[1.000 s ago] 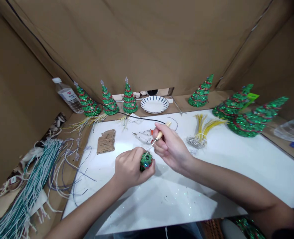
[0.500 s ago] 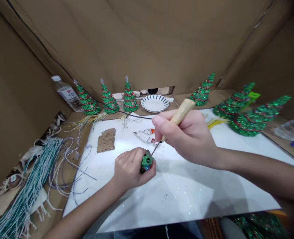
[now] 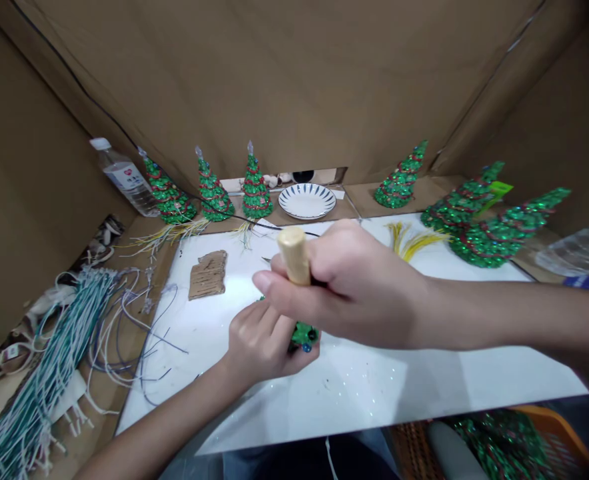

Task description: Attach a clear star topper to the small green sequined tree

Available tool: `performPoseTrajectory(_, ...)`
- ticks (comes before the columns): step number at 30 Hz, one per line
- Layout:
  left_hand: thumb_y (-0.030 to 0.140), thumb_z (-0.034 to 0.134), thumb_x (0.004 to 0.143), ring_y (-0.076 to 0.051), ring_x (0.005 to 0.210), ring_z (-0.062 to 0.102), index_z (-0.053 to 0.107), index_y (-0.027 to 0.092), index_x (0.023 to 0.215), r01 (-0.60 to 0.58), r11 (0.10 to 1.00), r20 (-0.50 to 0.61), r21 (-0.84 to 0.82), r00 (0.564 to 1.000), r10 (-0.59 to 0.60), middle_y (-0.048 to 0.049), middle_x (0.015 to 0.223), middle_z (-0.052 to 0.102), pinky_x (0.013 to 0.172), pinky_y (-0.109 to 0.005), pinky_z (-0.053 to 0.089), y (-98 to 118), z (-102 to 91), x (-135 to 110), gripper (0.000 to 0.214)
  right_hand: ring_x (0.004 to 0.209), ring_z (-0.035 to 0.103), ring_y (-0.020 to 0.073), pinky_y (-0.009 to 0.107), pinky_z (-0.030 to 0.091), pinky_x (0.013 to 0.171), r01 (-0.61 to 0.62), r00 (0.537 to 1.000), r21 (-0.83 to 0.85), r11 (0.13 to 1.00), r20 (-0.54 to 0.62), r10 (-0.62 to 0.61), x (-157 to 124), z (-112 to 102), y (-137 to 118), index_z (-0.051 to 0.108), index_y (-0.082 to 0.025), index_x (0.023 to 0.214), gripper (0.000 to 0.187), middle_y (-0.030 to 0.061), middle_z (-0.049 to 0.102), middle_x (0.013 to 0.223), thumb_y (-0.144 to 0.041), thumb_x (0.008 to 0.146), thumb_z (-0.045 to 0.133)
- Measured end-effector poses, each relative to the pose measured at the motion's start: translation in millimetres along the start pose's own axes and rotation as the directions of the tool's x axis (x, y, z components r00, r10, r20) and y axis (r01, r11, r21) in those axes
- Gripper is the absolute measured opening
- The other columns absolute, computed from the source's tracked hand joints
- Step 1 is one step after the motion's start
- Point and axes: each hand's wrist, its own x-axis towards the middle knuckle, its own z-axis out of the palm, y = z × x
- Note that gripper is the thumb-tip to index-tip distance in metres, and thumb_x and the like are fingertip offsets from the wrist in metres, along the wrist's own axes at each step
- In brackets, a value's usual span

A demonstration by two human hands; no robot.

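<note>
My left hand [image 3: 259, 343] grips a small green glittery tree [image 3: 304, 333] low over the white table [image 3: 374, 387]; only its lower edge with a blue bead shows under my fingers. My right hand [image 3: 347, 287] is closed around a wooden-handled awl [image 3: 293, 255], held upright directly above the little tree. The awl's metal tip is hidden behind my fingers.
Three finished glitter trees [image 3: 254, 190] stand at the back left beside a water bottle [image 3: 124, 177], several more trees [image 3: 499, 233] at the right. A striped plate [image 3: 307, 200], yellow wires [image 3: 414, 240], a cardboard piece [image 3: 208, 273] and a bundle of green-white wires [image 3: 49, 373] lie around.
My right hand has lifted and swung left, turning the awl from slanted to upright above the small tree. My left hand kept its grip and shifted slightly.
</note>
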Motion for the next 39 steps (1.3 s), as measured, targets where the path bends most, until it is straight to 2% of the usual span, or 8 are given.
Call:
performPoseTrajectory(4, 0.033, 0.058, 0.072, -0.017, 0.048, 0.055, 0.051, 0.018, 0.074, -0.008, 1.000, 0.009, 0.020, 1.000, 0.008, -0.0004, 0.054, 0.056, 0.043, -0.029, 0.041, 2.6, 0.8, -1.3, 0.016, 0.042, 0.022, 0.0027, 0.020, 0.015, 0.038, -0.169, 0.984, 0.025, 0.985, 0.068, 0.167, 1.9, -0.5, -1.6, 0.030, -0.015, 0.046, 0.046, -0.0039, 0.027, 0.047, -0.025, 0.087, 0.048)
performPoseTrajectory(13, 0.033, 0.063, 0.068, -0.018, 0.052, 0.062, 0.054, 0.016, 0.078, -0.009, 1.000, 0.020, -0.006, 1.000, 0.009, -0.0032, 0.058, 0.062, 0.045, -0.028, 0.046, 4.9, -0.1, -6.7, 0.022, 0.037, 0.017, 0.0006, 0.016, 0.008, 0.029, -0.284, 0.955, 0.124, 0.951, 0.128, 0.269, 5.2, -1.0, 1.7, 0.024, -0.016, 0.047, 0.045, -0.0048, 0.021, 0.045, -0.023, 0.083, 0.050)
performPoseTrajectory(20, 0.035, 0.066, 0.066, -0.023, 0.066, 0.070, 0.058, 0.011, 0.087, -0.029, 0.999, -0.003, -0.018, 1.000, 0.029, -0.0105, 0.075, 0.072, 0.058, -0.032, 0.057, 6.7, 0.9, -10.4, 0.032, 0.031, 0.027, 0.0013, 0.014, 0.017, 0.028, -0.499, 0.866, 0.268, 0.824, 0.184, 0.465, -1.7, 2.0, 19.1, 0.053, -0.015, 0.050, 0.036, -0.0065, 0.031, 0.036, -0.029, 0.083, 0.050)
performPoseTrajectory(23, 0.034, 0.066, 0.067, -0.023, 0.068, 0.071, 0.058, 0.012, 0.085, -0.013, 1.000, 0.006, -0.021, 1.000, 0.013, -0.0099, 0.075, 0.072, 0.060, -0.032, 0.059, 6.4, 0.0, -11.0, 0.030, 0.030, 0.026, 0.0017, 0.014, 0.017, 0.028, -0.593, 0.802, 0.405, 0.696, 0.229, 0.551, -5.4, 6.8, 28.3, 0.052, -0.015, 0.051, 0.036, -0.0071, 0.031, 0.035, -0.030, 0.084, 0.051)
performPoseTrajectory(26, 0.033, 0.065, 0.069, -0.023, 0.069, 0.071, 0.058, 0.012, 0.086, 0.014, 0.999, 0.028, -0.037, 1.000, -0.013, -0.0097, 0.077, 0.072, 0.060, -0.031, 0.059, 5.8, -1.4, -10.8, 0.028, 0.028, 0.021, 0.0019, 0.014, 0.015, 0.028, -0.629, 0.744, 0.613, 0.478, 0.298, 0.598, -11.0, 14.4, 37.9, 0.049, -0.016, 0.053, 0.037, -0.0084, 0.028, 0.032, -0.030, 0.087, 0.048)
performPoseTrajectory(30, 0.033, 0.065, 0.069, -0.022, 0.070, 0.071, 0.057, 0.014, 0.087, 0.034, 0.998, 0.050, -0.052, 0.998, -0.031, -0.0093, 0.078, 0.072, 0.059, -0.030, 0.057, 5.4, -2.5, -10.8, 0.027, 0.028, 0.015, 0.0017, 0.013, 0.012, 0.029, -0.561, 0.726, 0.792, 0.241, 0.331, 0.602, -23.3, 27.5, 47.1, 0.049, -0.016, 0.055, 0.039, -0.0093, 0.026, 0.031, -0.031, 0.090, 0.045)
performPoseTrajectory(35, 0.030, 0.065, 0.071, -0.021, 0.072, 0.071, 0.057, 0.015, 0.087, 0.071, 0.995, 0.082, -0.075, 0.995, -0.064, -0.0083, 0.079, 0.072, 0.061, -0.029, 0.057, 4.8, -2.1, -13.6, 0.024, 0.028, 0.016, 0.0023, 0.013, 0.013, 0.030, -0.385, 0.726, 0.920, 0.068, 0.256, 0.638, -35.6, 42.8, 49.2, 0.049, -0.017, 0.057, 0.037, -0.0100, 0.025, 0.032, -0.033, 0.090, 0.047)
performPoseTrajectory(39, 0.031, 0.065, 0.071, -0.021, 0.072, 0.071, 0.057, 0.015, 0.090, 0.085, 0.994, 0.083, -0.068, 0.993, -0.079, -0.0081, 0.081, 0.073, 0.061, -0.029, 0.057, 3.2, -2.6, -15.9, 0.026, 0.029, 0.016, 0.0025, 0.013, 0.013, 0.030, -0.289, 0.727, 0.957, 0.006, 0.215, 0.652, -37.1, 49.6, 47.7, 0.048, -0.017, 0.057, 0.036, -0.0102, 0.025, 0.033, -0.032, 0.090, 0.046)
